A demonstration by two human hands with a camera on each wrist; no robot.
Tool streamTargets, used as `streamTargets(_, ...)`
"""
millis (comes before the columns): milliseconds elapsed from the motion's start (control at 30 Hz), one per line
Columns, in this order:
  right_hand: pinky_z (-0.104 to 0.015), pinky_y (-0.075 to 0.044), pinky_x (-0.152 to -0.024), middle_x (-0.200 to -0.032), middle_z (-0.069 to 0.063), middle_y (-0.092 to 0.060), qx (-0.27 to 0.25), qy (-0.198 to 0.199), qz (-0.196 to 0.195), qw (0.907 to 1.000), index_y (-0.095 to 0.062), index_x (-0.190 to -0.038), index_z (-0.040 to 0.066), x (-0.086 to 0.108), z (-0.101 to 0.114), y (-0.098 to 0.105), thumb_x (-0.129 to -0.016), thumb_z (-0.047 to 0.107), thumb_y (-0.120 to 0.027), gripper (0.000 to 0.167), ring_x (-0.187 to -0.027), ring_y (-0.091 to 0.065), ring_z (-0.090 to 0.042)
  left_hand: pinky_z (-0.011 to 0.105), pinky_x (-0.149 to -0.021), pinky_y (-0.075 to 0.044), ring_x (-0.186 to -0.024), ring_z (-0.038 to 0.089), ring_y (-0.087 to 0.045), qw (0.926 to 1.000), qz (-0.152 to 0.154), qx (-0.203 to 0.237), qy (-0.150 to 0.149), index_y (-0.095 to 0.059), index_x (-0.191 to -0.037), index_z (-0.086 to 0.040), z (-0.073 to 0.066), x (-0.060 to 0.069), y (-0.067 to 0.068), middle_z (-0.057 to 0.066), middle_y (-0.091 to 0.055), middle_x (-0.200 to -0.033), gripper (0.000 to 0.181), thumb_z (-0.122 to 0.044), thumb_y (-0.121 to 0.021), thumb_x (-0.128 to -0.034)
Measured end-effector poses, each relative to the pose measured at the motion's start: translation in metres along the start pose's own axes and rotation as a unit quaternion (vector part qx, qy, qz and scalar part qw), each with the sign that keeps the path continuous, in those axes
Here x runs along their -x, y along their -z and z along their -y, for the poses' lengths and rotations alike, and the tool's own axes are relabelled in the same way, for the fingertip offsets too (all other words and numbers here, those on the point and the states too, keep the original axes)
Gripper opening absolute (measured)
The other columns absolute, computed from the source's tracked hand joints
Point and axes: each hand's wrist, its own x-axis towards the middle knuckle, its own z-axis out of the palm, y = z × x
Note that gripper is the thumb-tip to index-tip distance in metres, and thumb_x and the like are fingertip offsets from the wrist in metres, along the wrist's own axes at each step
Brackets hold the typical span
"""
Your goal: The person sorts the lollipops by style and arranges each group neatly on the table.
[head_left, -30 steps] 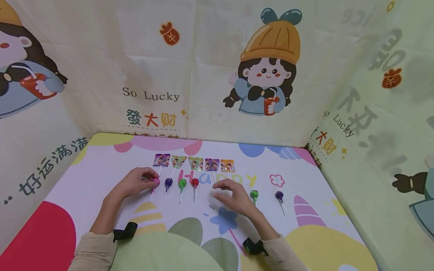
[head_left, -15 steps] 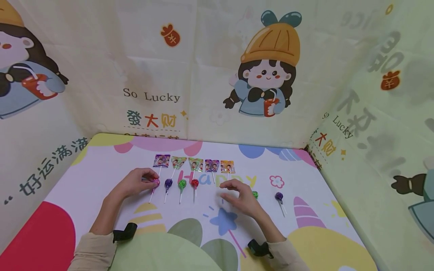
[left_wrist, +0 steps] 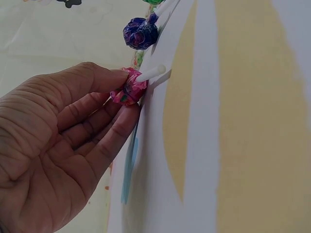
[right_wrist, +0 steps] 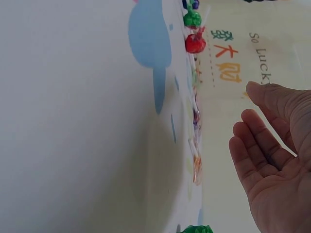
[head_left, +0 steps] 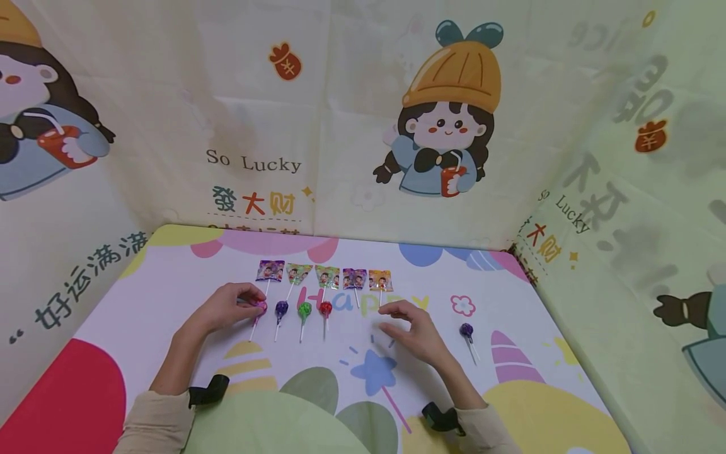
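At the left end of the near row, my left hand (head_left: 231,307) pinches the pink-wrapped head of a lollipop (left_wrist: 130,88) between thumb and fingers; its white stick points toward me. To its right in the same row lie a purple lollipop (head_left: 282,308), a green lollipop (head_left: 305,309) and a red lollipop (head_left: 326,308). My right hand (head_left: 418,331) hovers right of the red one, thumb and fingers apart and holding nothing. A second green lollipop (right_wrist: 198,229) shows at the bottom of the right wrist view; in the head view that hand hides it.
Behind the near row lies a row of several flat-wrapped lollipops, from a purple packet (head_left: 270,270) to an orange packet (head_left: 380,280). Another purple lollipop (head_left: 467,330) lies apart at the right. A printed cloth wall (head_left: 340,126) borders the table's back and sides.
My right hand has shifted rightward, away from the red lollipop, and now covers the separate green lollipop in the head view. The left hand stays on the pink lollipop.
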Motion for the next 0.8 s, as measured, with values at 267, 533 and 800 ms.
streamTargets(267,-0.045,-0.054,-0.101,-0.113,-0.006,-0.073,0.005,0.016,-0.021,0.9996,-0.072,-0.113,0.007,0.002,-0.028,0.005,-0.089,0.007,-0.079,0.025,-0.111,-0.067,-0.027,0.043,-0.089,-0.056,-0.091,0.022,-0.061,0.9999,-0.003,-0.003,-0.011,-0.070,-0.108,-0.002,0.001,0.000,0.000,0.006,-0.069,-0.097,0.020,-0.012,-0.077,-0.0913)
streamTargets(533,-0.046,-0.054,-0.101,-0.113,-0.014,-0.072,0.015,0.004,-0.033,0.9993,-0.071,-0.114,0.007,0.007,-0.033,0.014,-0.089,0.008,-0.079,0.026,-0.110,-0.067,-0.037,0.044,-0.090,-0.057,-0.093,0.022,-0.062,0.9999,-0.006,-0.005,-0.012,-0.070,-0.107,-0.002,0.001,0.000,-0.001,0.007,-0.069,-0.099,0.021,-0.013,-0.077,-0.0912)
streamTargets(800,-0.046,-0.054,-0.101,-0.114,-0.005,-0.072,0.016,-0.021,-0.057,0.9980,-0.072,-0.113,0.008,0.012,-0.036,0.023,-0.089,0.011,-0.080,0.025,-0.111,-0.066,-0.036,0.046,-0.091,-0.056,-0.093,0.023,-0.062,0.9998,-0.010,-0.010,-0.014,-0.070,-0.107,-0.002,0.002,-0.001,-0.001,0.007,-0.069,-0.099,0.020,-0.012,-0.076,-0.0915)
